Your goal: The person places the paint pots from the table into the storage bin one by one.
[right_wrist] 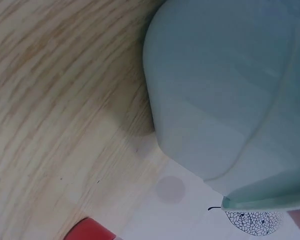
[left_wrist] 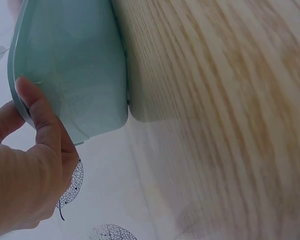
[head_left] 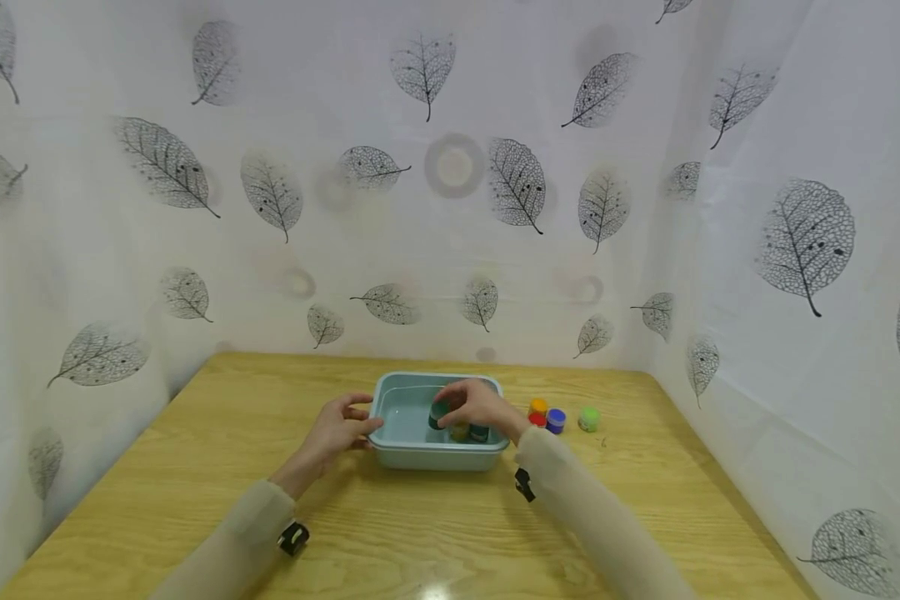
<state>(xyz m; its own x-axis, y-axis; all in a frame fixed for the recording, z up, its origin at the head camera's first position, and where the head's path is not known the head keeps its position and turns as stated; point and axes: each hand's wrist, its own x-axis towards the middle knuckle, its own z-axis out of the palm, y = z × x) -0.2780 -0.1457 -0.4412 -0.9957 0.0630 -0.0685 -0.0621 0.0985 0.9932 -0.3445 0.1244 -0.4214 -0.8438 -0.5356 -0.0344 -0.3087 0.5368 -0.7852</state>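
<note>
A pale blue-green plastic basin [head_left: 435, 460] rests on the wooden table. My left hand [head_left: 337, 429] pinches its left rim; in the left wrist view the thumb and fingers [left_wrist: 42, 112] lie on either side of that rim. Inside the basin, my right hand [head_left: 480, 406] grips a small dark green jar [head_left: 437, 415] by its upper part. Close by in the basin are a yellowish jar [head_left: 460, 432] and another dark-topped jar [head_left: 479, 432], partly beneath that hand. The right wrist view shows mainly the basin's outer wall [right_wrist: 215, 100].
To the right of the basin stand small jars with orange [head_left: 538, 407], red [head_left: 537, 422], blue [head_left: 556, 421] and light green [head_left: 589, 419] lids. A white curtain [head_left: 450, 250] with leaf prints surrounds the table [head_left: 390, 533] at the back and sides.
</note>
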